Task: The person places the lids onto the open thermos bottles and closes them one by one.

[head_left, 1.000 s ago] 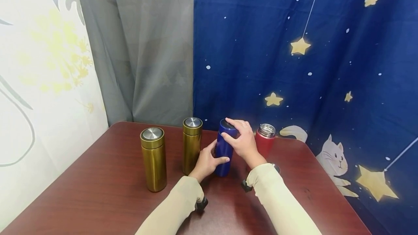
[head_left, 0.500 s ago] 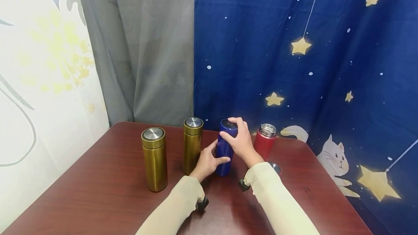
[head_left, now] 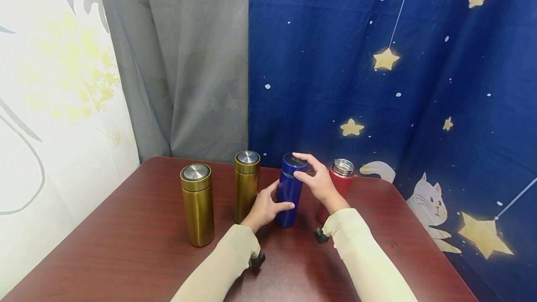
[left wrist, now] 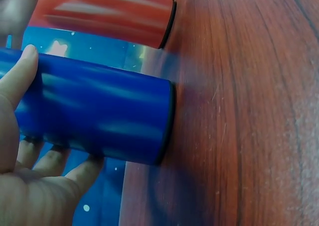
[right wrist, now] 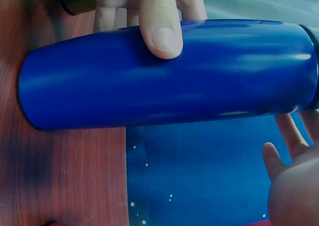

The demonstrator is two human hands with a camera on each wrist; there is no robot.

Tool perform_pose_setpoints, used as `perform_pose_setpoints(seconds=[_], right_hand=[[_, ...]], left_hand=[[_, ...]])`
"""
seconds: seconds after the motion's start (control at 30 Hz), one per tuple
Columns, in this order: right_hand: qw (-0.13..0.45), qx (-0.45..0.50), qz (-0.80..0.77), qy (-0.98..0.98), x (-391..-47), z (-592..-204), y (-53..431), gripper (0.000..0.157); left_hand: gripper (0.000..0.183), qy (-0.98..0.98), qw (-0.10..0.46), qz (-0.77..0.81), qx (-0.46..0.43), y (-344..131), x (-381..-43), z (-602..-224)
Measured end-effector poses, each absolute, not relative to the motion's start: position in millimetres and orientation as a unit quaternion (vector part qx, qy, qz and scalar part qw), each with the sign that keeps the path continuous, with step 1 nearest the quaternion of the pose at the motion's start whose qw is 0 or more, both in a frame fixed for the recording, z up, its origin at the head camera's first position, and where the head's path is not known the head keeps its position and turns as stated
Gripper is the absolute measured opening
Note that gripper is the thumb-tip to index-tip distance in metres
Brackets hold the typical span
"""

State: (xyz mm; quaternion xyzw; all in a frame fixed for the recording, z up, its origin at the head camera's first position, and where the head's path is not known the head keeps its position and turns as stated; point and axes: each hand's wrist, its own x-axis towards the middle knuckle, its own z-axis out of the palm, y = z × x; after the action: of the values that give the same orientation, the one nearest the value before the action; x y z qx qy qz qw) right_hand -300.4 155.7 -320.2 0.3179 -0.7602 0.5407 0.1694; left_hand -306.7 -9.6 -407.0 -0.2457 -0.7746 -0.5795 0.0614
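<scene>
head: blue flask (head_left: 290, 189) stood on table (head_left: 138, 227) between gold flask (head_left: 245, 190) and red flask (head_left: 342, 184); long axis upright, lid (head_left: 290, 167) up. left hand (head_left: 266, 207) grasped lower part, likely to stop it turning; right hand (head_left: 320, 183) gripped lid, fingers over top, thumb near side.

left wrist: base (left wrist: 168, 124) met table; thumb and fingers spanned opposite sides.

right wrist: axis ran across view, base left; lid mostly cut off, fingertip contact couldn't tell.

Smooth, glossy blue bottle (right wrist: 234, 71) — shiny metallic gold bottles (head_left: 199, 216), wood-grained table (head_left: 105, 246), cloth curtain (head_left: 319, 69).
</scene>
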Motion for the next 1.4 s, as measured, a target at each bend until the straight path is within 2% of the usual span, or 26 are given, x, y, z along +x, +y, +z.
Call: perform_pose_setpoints(seconds=[0.57, 0.8, 0.97, 1.1, 1.3, 1.4], right_hand=[[0.265, 0.253, 0.486, -0.794, -295, -322, 148, 0.045], [0.328, 0.206, 0.438, -0.811, -320, -345, 150, 0.046], [0.353, 0.17, 0.399, -0.829, -320, -347, 143, 0.05], [0.317, 0.184, 0.401, -0.84, -321, -344, 144, 0.055], [0.176, 0.295, 0.508, -0.79, -312, -329, 149, 0.059], [0.133, 0.334, 0.53, -0.768, -305, -318, 150, 0.057]], left_hand=[[0.078, -0.782, 0.073, -0.575, -0.229, -4, -326, -430], [0.078, -0.776, 0.08, -0.579, -0.237, -3, -324, -429], [0.076, -0.769, 0.086, -0.582, -0.25, -4, -326, -431], [0.075, -0.771, 0.079, -0.579, -0.254, -5, -325, -433], [0.076, -0.773, 0.062, -0.576, -0.26, -7, -325, -432], [0.077, -0.771, 0.062, -0.577, -0.262, -8, -328, -430]])
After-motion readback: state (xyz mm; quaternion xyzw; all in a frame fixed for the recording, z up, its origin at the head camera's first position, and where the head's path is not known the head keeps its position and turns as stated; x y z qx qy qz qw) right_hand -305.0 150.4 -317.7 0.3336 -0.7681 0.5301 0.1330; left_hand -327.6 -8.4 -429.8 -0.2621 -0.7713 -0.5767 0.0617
